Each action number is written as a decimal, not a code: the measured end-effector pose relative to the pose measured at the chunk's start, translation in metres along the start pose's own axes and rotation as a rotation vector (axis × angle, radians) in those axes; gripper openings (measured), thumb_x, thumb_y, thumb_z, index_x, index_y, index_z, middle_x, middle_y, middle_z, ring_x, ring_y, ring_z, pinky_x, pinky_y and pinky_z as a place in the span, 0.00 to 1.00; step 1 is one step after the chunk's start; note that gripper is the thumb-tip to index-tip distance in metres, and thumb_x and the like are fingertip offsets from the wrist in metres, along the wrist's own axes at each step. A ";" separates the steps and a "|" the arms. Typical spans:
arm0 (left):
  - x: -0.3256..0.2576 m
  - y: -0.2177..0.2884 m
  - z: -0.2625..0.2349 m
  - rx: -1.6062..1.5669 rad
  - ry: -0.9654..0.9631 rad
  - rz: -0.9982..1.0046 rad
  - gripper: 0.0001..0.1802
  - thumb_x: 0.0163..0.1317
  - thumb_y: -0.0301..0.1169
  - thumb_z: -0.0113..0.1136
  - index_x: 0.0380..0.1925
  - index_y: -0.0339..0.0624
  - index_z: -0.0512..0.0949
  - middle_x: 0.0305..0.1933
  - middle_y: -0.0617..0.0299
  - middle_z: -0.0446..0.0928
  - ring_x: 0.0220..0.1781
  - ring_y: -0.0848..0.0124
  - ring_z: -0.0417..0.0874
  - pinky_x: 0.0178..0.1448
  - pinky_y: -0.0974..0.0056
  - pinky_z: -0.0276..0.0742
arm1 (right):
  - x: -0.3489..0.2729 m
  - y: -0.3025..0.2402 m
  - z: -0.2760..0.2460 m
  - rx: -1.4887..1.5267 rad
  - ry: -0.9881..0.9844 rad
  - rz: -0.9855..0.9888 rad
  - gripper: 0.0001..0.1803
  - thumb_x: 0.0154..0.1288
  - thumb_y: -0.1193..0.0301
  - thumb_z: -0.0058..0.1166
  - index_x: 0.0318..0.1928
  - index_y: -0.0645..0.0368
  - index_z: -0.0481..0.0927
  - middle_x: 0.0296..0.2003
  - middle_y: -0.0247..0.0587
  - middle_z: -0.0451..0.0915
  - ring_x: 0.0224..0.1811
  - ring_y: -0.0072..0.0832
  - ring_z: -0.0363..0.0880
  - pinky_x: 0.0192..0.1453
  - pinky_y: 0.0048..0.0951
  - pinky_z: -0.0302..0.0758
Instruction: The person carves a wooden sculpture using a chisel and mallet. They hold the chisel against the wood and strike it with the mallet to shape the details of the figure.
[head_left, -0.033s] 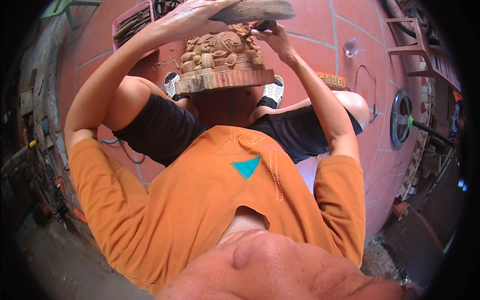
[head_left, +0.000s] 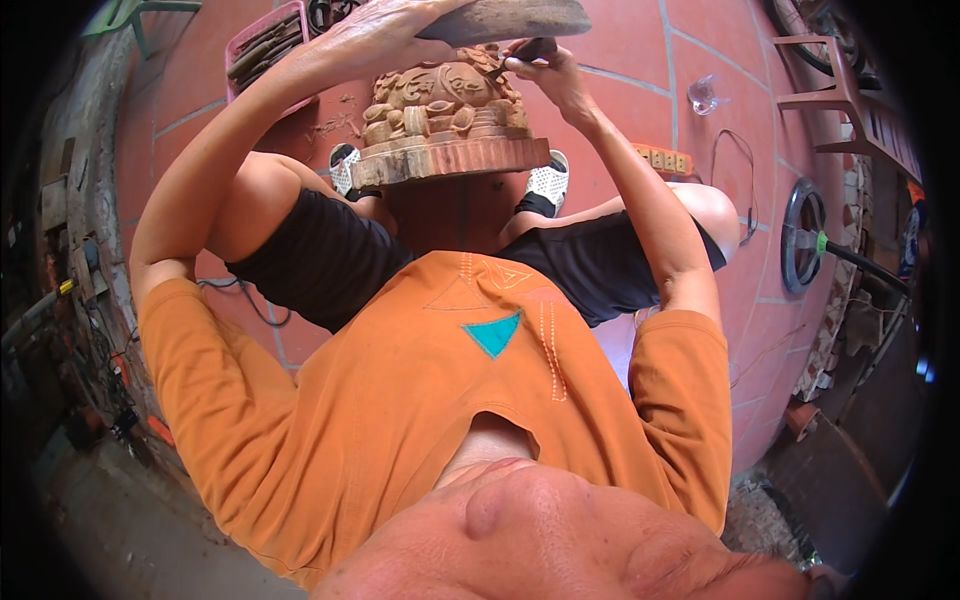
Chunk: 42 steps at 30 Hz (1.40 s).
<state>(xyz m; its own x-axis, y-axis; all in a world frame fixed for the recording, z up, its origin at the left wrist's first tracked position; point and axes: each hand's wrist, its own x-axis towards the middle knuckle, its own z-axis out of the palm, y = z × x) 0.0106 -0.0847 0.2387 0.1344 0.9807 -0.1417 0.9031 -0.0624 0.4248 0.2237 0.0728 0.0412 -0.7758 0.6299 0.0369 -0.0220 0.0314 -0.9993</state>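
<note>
A carved wooden sculpture (head_left: pixel 432 92) with rounded relief shapes and a thick flat base rests upright between my feet. Above it, my left hand (head_left: pixel 385 38) is closed on a worn, rounded wooden mallet (head_left: pixel 515 20), whose head reaches over to the right; its grip is mostly hidden by the fingers. My right hand (head_left: pixel 558 78) pinches the dark handle of a chisel (head_left: pixel 535 47) just under the mallet. The chisel's thin end points down-left at the sculpture's upper right side. I cannot tell whether mallet and chisel touch.
At the far left stands a pink basket (head_left: pixel 236 58) of long-handled tools, with wood shavings (head_left: pixel 338 122) beside it. An orange power strip (head_left: pixel 663 158) lies by my right knee. Rightward are a crumpled clear plastic piece (head_left: pixel 705 94), a plastic chair (head_left: pixel 840 100) and a round dark-rimmed object (head_left: pixel 803 236).
</note>
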 end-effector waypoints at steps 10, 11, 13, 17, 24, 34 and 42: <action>-0.013 -0.001 -0.010 -0.019 0.028 -0.123 0.39 0.60 0.36 0.65 0.71 0.38 0.64 0.53 0.34 0.79 0.54 0.43 0.83 0.59 0.49 0.77 | -0.002 -0.017 -0.004 -0.314 0.097 0.075 0.17 0.60 0.64 0.73 0.45 0.58 0.85 0.36 0.32 0.86 0.38 0.18 0.83 0.43 0.27 0.81; -0.014 -0.002 -0.010 -0.023 0.026 -0.122 0.39 0.60 0.36 0.65 0.71 0.38 0.64 0.53 0.34 0.79 0.53 0.43 0.83 0.58 0.49 0.77 | -0.002 -0.018 -0.003 -0.331 0.094 0.065 0.17 0.60 0.64 0.73 0.45 0.57 0.85 0.36 0.31 0.86 0.38 0.18 0.83 0.43 0.27 0.80; -0.014 -0.002 -0.009 -0.005 0.034 -0.103 0.39 0.60 0.36 0.65 0.71 0.38 0.64 0.52 0.34 0.79 0.52 0.43 0.83 0.57 0.49 0.77 | 0.000 -0.015 0.000 -0.340 0.091 0.034 0.16 0.60 0.64 0.73 0.45 0.56 0.85 0.35 0.30 0.86 0.37 0.18 0.83 0.42 0.27 0.80; -0.016 -0.007 -0.006 -0.005 0.073 -0.038 0.39 0.61 0.36 0.64 0.71 0.39 0.63 0.51 0.34 0.80 0.50 0.42 0.84 0.56 0.48 0.78 | 0.002 -0.010 0.007 -0.284 0.094 -0.050 0.13 0.61 0.64 0.73 0.42 0.55 0.85 0.35 0.29 0.86 0.35 0.18 0.82 0.41 0.27 0.80; -0.017 -0.007 -0.007 -0.016 0.019 -0.095 0.39 0.62 0.37 0.64 0.72 0.39 0.62 0.51 0.35 0.79 0.51 0.43 0.83 0.56 0.48 0.77 | 0.001 -0.016 0.014 -0.459 0.036 -0.150 0.12 0.61 0.64 0.72 0.36 0.55 0.82 0.32 0.29 0.86 0.33 0.19 0.83 0.39 0.28 0.79; -0.016 -0.002 -0.008 -0.056 0.028 -0.070 0.40 0.63 0.38 0.64 0.72 0.38 0.61 0.53 0.35 0.79 0.52 0.43 0.83 0.57 0.49 0.77 | 0.006 -0.017 0.020 -0.495 0.011 -0.177 0.15 0.60 0.60 0.71 0.38 0.54 0.82 0.25 0.34 0.85 0.29 0.23 0.86 0.36 0.29 0.80; -0.016 -0.013 0.008 -0.081 0.087 0.011 0.41 0.62 0.37 0.64 0.74 0.41 0.59 0.56 0.34 0.78 0.55 0.43 0.82 0.61 0.50 0.76 | 0.011 -0.013 0.024 -0.548 0.013 -0.194 0.15 0.60 0.61 0.71 0.39 0.57 0.82 0.21 0.37 0.84 0.23 0.25 0.85 0.29 0.28 0.79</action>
<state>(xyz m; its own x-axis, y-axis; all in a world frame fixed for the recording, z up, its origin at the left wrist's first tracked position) 0.0002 -0.1008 0.2286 0.1052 0.9926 -0.0604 0.8655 -0.0614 0.4971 0.2006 0.0607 0.0548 -0.7821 0.5819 0.2228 0.1688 0.5421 -0.8232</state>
